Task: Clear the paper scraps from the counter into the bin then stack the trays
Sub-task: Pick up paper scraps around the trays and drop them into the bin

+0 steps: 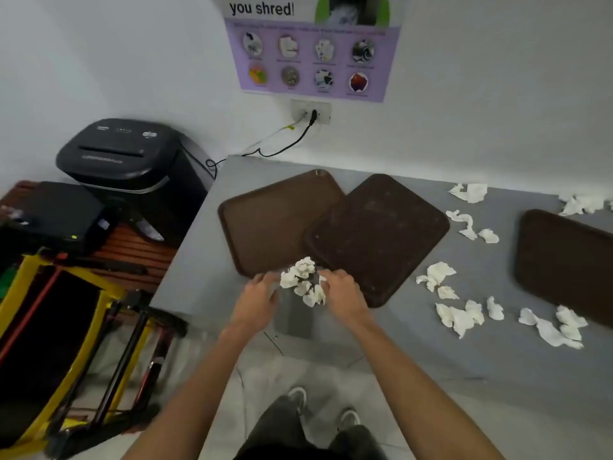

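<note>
Now we hold a bunch of paper scraps (303, 280) at the near edge of the middle tray (378, 237), left hand (257, 298) and right hand (345, 293) with fingers curled around it. We should press it tight, so no piece falls while carrying.

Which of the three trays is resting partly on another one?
The middle dark tray: its left edge overlaps the lighter brown tray beside it. The third tray lies apart at the far right, touching neither.
</note>
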`<move>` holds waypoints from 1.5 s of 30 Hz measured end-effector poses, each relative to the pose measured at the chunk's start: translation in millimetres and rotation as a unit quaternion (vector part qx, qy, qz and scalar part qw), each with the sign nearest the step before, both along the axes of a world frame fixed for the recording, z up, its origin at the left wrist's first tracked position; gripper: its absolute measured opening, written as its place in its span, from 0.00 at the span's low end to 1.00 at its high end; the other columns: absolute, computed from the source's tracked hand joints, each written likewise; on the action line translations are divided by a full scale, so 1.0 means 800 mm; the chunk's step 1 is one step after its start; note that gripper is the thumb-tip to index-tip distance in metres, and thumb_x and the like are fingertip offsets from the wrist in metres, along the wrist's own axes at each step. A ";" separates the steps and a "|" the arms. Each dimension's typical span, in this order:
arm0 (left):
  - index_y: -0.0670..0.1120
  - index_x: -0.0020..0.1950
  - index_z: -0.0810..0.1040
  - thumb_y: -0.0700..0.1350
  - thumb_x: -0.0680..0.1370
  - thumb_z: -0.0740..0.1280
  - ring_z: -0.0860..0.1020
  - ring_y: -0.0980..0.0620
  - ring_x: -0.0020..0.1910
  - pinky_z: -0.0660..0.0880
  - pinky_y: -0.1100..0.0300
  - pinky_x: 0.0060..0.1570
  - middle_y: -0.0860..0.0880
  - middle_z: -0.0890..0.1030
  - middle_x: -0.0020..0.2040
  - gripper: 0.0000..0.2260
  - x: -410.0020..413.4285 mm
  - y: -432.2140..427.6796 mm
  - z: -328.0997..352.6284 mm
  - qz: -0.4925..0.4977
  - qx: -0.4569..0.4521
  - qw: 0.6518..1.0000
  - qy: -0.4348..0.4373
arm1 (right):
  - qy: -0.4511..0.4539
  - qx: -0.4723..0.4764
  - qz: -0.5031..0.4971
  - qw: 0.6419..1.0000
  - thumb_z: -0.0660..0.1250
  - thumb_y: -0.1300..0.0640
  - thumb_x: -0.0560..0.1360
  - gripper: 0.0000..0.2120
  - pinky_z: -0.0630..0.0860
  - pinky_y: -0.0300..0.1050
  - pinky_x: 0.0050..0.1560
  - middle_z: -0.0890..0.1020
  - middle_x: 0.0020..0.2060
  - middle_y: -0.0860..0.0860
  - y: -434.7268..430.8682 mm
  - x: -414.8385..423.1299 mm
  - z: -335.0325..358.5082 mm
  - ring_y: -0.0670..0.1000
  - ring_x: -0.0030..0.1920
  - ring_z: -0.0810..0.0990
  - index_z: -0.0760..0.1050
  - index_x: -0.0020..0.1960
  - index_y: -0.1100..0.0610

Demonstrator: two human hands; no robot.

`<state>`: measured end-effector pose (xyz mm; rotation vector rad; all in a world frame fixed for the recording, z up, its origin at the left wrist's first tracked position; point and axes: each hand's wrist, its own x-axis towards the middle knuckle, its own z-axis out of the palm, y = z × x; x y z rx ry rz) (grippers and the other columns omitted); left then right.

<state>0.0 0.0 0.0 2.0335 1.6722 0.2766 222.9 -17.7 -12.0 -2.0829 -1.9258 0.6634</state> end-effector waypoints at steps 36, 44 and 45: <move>0.54 0.55 0.81 0.39 0.76 0.72 0.81 0.59 0.43 0.75 0.68 0.46 0.58 0.84 0.47 0.12 0.051 0.010 0.008 -0.083 0.032 0.975 -0.201 | 0.219 0.103 -0.374 0.895 0.72 0.53 0.81 0.07 0.79 0.45 0.57 0.87 0.48 0.45 -0.089 0.019 0.005 0.48 0.51 0.85 0.83 0.58 0.45; 0.53 0.54 0.81 0.46 0.77 0.75 0.83 0.62 0.45 0.81 0.61 0.47 0.59 0.85 0.45 0.08 0.194 -0.062 0.045 -0.153 -0.033 0.950 -0.271 | 0.308 0.179 -0.473 0.806 0.75 0.52 0.79 0.05 0.83 0.47 0.56 0.87 0.46 0.38 -0.207 0.102 0.049 0.39 0.48 0.86 0.83 0.54 0.45; 0.54 0.54 0.81 0.47 0.77 0.75 0.83 0.61 0.45 0.82 0.58 0.47 0.60 0.85 0.46 0.07 0.215 -0.075 0.048 -0.163 -0.043 0.947 -0.275 | 0.315 0.186 -0.486 0.794 0.75 0.51 0.79 0.05 0.83 0.47 0.56 0.87 0.46 0.38 -0.227 0.118 0.054 0.39 0.48 0.86 0.83 0.54 0.45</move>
